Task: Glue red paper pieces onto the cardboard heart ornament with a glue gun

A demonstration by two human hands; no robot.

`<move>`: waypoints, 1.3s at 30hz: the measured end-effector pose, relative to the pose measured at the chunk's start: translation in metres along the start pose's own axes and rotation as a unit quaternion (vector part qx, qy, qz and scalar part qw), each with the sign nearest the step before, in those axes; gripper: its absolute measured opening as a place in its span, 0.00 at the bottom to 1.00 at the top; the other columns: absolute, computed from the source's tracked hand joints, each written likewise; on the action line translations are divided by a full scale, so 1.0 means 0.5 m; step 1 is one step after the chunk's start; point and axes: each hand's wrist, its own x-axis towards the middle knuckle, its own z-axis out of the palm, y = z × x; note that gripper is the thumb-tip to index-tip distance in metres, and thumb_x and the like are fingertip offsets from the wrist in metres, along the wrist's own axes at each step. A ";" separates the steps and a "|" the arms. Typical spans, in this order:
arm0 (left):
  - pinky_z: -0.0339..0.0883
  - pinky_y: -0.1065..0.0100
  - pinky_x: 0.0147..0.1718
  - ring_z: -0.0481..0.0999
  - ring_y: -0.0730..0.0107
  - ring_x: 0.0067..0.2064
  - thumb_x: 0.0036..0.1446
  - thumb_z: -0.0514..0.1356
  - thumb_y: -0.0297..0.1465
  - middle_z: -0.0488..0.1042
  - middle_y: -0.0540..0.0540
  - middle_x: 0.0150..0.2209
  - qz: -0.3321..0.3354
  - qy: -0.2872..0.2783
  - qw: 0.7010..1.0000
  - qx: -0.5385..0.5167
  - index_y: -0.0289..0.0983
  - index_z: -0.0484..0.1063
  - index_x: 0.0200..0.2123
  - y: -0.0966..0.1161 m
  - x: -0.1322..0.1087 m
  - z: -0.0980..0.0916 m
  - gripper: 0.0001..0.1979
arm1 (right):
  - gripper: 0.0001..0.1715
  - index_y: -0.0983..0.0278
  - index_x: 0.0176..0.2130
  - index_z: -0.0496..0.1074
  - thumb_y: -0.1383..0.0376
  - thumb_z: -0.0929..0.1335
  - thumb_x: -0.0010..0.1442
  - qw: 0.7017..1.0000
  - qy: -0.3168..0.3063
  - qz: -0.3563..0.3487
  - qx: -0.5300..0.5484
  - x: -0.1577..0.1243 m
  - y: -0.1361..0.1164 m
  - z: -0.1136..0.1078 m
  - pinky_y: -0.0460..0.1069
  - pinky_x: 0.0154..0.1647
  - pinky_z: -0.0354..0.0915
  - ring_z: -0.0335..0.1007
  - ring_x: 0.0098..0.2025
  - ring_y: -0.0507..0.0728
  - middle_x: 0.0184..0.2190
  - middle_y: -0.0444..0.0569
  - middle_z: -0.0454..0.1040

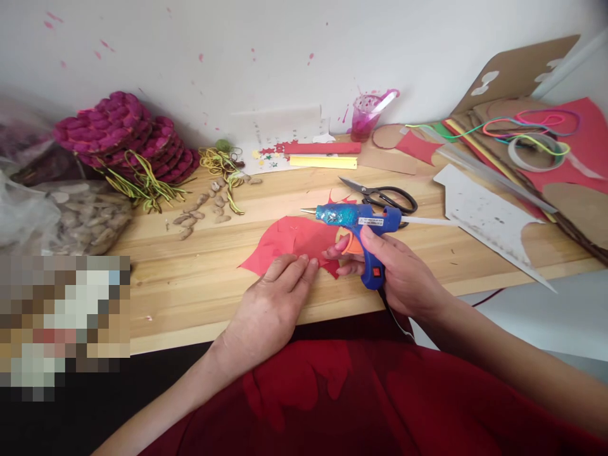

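A blue glue gun [380, 218] with an orange trigger and a white glue stick in its back is held in my right hand [403, 272]; its metal tip points left, above the red paper. My left hand [278, 297] rests on the near edge of the cut red paper [275, 237], its fingers close together and pressing down. The red paper lies on the wooden table [190, 297], partly hidden by both hands and the glue gun. Just behind the glue gun lie black-handled scissors [392, 196], their blades toward the upper left.
Peanuts [190, 218], yarn [221, 161] and stacked magenta discs [114, 126] are at the left. Red and yellow strips [323, 163] lie at the back beside a stained cup [363, 117]. White card [484, 215], tape [536, 155] and cardboard [517, 69] are at the right.
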 end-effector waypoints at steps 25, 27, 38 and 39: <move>0.75 0.54 0.54 0.70 0.56 0.61 0.60 0.46 0.13 0.74 0.37 0.56 -0.101 0.082 0.981 -0.145 0.36 0.52 0.71 -0.016 -0.037 0.031 0.37 | 0.20 0.60 0.41 0.81 0.49 0.68 0.66 0.998 -0.010 -0.039 -0.043 -0.012 0.020 -0.012 0.52 0.42 0.74 0.79 0.39 0.57 0.44 0.50 0.81; 0.75 0.55 0.53 0.69 0.55 0.62 0.60 0.47 0.13 0.75 0.37 0.55 -0.090 0.068 0.986 -0.122 0.34 0.52 0.70 -0.015 -0.035 0.028 0.35 | 0.20 0.59 0.41 0.82 0.49 0.67 0.67 0.998 -0.024 -0.038 -0.047 -0.016 0.021 -0.011 0.51 0.43 0.73 0.79 0.40 0.57 0.46 0.50 0.81; 0.75 0.56 0.54 0.71 0.57 0.61 0.59 0.49 0.13 0.74 0.36 0.55 -0.100 0.065 0.987 -0.109 0.32 0.58 0.64 -0.012 -0.035 0.027 0.30 | 0.21 0.61 0.37 0.79 0.47 0.69 0.65 0.998 -0.022 0.006 -0.063 -0.020 0.015 0.003 0.49 0.42 0.75 0.80 0.43 0.57 0.42 0.51 0.82; 0.73 0.55 0.55 0.70 0.57 0.61 0.59 0.49 0.12 0.74 0.36 0.56 -0.106 0.070 0.985 -0.116 0.33 0.58 0.64 -0.012 -0.037 0.029 0.31 | 0.21 0.61 0.37 0.79 0.48 0.68 0.66 0.998 -0.026 0.003 -0.060 -0.021 0.015 0.001 0.49 0.43 0.75 0.79 0.44 0.58 0.43 0.51 0.82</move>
